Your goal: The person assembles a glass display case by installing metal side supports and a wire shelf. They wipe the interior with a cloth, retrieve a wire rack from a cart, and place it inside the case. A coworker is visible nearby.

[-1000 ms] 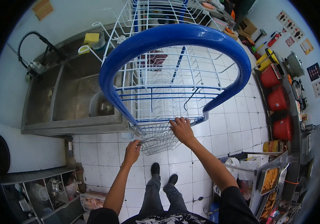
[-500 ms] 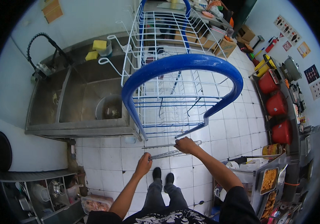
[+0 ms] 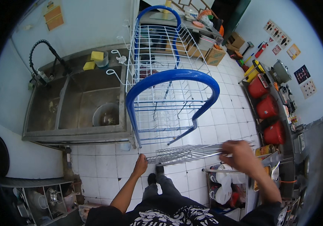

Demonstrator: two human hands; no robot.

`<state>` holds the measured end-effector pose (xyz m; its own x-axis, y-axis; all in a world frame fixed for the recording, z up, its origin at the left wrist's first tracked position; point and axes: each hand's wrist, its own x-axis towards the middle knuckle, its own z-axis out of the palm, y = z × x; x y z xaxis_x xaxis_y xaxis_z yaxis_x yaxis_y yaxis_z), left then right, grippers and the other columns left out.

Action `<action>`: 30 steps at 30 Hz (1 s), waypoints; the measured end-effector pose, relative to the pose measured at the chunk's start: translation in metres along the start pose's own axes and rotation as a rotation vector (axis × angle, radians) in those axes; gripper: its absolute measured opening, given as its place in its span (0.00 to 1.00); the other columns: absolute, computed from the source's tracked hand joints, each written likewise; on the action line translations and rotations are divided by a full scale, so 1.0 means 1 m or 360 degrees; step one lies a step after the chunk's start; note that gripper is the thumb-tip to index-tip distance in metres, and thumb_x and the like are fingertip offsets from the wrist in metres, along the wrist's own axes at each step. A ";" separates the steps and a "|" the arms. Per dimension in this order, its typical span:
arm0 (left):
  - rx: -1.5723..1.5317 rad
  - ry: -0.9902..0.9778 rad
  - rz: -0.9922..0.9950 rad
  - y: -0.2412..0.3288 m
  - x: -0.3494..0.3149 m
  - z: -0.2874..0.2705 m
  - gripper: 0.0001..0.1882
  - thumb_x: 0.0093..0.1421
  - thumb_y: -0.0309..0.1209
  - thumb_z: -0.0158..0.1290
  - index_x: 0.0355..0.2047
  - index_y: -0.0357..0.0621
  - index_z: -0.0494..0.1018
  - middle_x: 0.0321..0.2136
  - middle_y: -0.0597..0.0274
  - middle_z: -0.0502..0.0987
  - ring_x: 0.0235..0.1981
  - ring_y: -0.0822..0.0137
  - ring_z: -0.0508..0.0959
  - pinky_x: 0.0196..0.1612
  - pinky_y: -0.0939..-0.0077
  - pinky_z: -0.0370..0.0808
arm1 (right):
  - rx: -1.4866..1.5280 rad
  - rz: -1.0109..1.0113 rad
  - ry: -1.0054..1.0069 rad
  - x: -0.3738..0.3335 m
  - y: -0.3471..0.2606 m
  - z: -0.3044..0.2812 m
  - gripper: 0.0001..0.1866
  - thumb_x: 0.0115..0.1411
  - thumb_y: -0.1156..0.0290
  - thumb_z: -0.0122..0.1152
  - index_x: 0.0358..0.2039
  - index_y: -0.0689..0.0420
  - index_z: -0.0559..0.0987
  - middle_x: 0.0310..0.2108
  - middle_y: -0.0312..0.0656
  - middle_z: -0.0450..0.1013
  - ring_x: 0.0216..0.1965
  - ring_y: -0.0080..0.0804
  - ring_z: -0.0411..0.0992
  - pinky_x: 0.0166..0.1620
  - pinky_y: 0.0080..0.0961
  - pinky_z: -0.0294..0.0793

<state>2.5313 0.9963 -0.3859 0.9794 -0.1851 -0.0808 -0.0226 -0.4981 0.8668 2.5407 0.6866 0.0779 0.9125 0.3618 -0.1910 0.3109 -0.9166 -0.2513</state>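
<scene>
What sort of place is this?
Probably a working kitchen's washing-up area: there's a large metal sink with two basins, a coiled hose tap over it, and yellow sponges at its back edge.

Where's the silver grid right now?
In the head view, below centre, the silver grid stretches between the left hand and right hand, just nearer the wearer than the blue-framed rack.

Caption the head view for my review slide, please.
The left hand and right hand hold a wire grid near a blue-framed rack beside a sink.
</scene>
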 end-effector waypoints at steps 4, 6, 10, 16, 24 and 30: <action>-0.0043 0.0037 -0.0007 -0.011 0.017 0.003 0.09 0.54 0.18 0.45 0.35 0.35 0.60 0.35 0.41 0.65 0.37 0.40 0.68 0.41 0.54 0.67 | -0.0203 0.0489 0.0377 -0.089 0.016 -0.092 0.02 0.46 0.80 0.59 0.23 0.62 0.77 0.19 0.42 0.69 0.22 0.30 0.71 0.28 0.25 0.71; 0.0015 0.0016 0.0045 -0.018 0.027 0.004 0.09 0.54 0.18 0.44 0.35 0.35 0.60 0.35 0.41 0.65 0.38 0.39 0.69 0.41 0.53 0.67 | -0.0238 0.0574 0.0998 -0.144 0.029 -0.111 0.03 0.50 0.81 0.56 0.28 0.63 0.76 0.20 0.39 0.69 0.23 0.28 0.70 0.29 0.25 0.70; 0.0042 -0.0004 -0.0022 -0.029 0.051 0.002 0.09 0.54 0.19 0.44 0.36 0.34 0.60 0.35 0.40 0.65 0.40 0.39 0.69 0.42 0.51 0.67 | -0.0450 0.1022 0.1267 -0.271 0.061 -0.167 0.15 0.63 0.67 0.53 0.48 0.61 0.71 0.40 0.41 0.71 0.39 0.27 0.71 0.46 0.25 0.70; 0.0159 0.0028 0.0074 -0.030 0.104 -0.006 0.11 0.56 0.19 0.42 0.40 0.32 0.59 0.40 0.37 0.64 0.42 0.36 0.69 0.45 0.52 0.67 | -0.1165 0.1301 0.1484 -0.363 0.041 -0.143 0.19 0.66 0.61 0.53 0.51 0.59 0.71 0.42 0.42 0.71 0.44 0.24 0.70 0.48 0.25 0.71; 0.0086 0.0310 0.0002 -0.010 0.130 0.015 0.10 0.56 0.20 0.45 0.39 0.34 0.62 0.39 0.41 0.67 0.42 0.40 0.70 0.44 0.53 0.68 | -0.0203 0.1322 0.1055 -0.247 -0.011 -0.072 0.05 0.46 0.83 0.59 0.18 0.67 0.71 0.14 0.36 0.65 0.17 0.20 0.58 0.24 0.23 0.62; 0.0092 0.0616 -0.0333 0.002 0.135 0.023 0.15 0.58 0.29 0.51 0.44 0.36 0.66 0.45 0.44 0.72 0.46 0.45 0.72 0.48 0.57 0.69 | 0.0005 0.1657 0.0713 -0.239 0.007 -0.015 0.08 0.46 0.76 0.62 0.18 0.68 0.75 0.13 0.46 0.67 0.18 0.27 0.66 0.25 0.28 0.63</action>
<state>2.6590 0.9503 -0.4062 0.9668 0.2502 -0.0520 0.1838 -0.5394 0.8217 2.3285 0.5914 0.1357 0.7403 -0.6706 0.0482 -0.6552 -0.7357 -0.1715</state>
